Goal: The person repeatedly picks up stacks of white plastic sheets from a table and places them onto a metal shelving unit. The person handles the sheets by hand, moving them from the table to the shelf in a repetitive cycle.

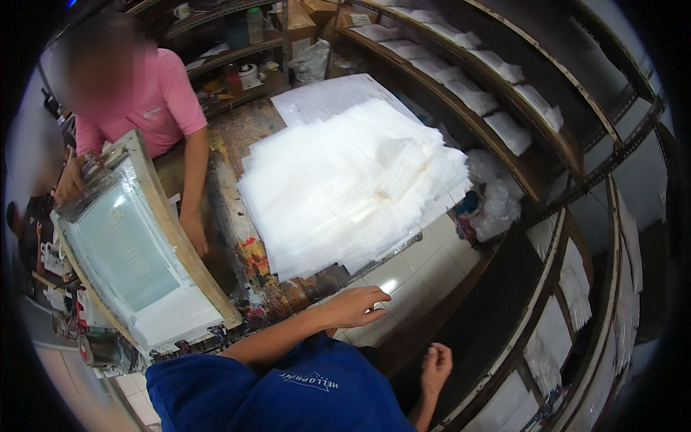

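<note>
A: Biggest thing is the paint-stained surface [237, 216], with a big stack of clear plastic bags [345, 187] piled on it, and a wooden screen frame [137, 252] beside that.

B: Hands? The left hand [356, 306] rests open near the stack's front edge, holding nothing. The right hand [435, 367] hangs loosely curled, empty.

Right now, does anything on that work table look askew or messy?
Yes. The stack of white sheets is fanned and uneven, its near corner overhanging the paint-smeared table edge. The left hand hovers just below it.
</note>
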Tool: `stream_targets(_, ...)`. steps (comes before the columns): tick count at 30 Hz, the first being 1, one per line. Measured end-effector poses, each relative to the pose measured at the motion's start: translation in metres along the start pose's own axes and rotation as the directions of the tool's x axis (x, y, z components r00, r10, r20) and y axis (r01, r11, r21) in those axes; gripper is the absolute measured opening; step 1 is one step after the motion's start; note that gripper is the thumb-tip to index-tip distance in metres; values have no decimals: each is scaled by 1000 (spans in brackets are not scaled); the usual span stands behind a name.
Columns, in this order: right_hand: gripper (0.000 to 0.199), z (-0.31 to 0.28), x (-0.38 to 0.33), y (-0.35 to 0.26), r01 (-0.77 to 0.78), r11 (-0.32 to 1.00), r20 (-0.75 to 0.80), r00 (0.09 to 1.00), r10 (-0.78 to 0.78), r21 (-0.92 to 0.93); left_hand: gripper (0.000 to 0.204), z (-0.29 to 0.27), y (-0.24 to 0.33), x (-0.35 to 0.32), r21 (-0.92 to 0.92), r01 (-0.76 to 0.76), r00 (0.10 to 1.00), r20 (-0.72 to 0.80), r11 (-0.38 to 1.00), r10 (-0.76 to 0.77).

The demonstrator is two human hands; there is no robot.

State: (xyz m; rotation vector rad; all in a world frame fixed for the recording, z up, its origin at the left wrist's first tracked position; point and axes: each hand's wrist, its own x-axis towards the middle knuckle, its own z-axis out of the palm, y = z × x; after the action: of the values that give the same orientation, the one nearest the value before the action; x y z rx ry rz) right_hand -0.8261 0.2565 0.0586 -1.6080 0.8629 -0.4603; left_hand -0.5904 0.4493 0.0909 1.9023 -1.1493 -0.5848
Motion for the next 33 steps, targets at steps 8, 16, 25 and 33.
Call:
stream_targets(8,15,38,26,-5,-21,992,260,964,52,-122,33,-35,-3,-20,-53,62,978,-194,997,-72)
stream_targets(16,18,18,64,10,54,976,236,972,-3,-209,26,-89,31,16,-17,38,889,-456,999,-41)
stream_targets(25,17,-10,77,10,-48,966,188,977,98,-254,27,-189,-65,137,327,241,749,-662,914,39)
stream_targets(33,13,-40,70,27,-165,962,80,979,186,-216,40,-208,-170,246,359,599,783,-452,716,-428)
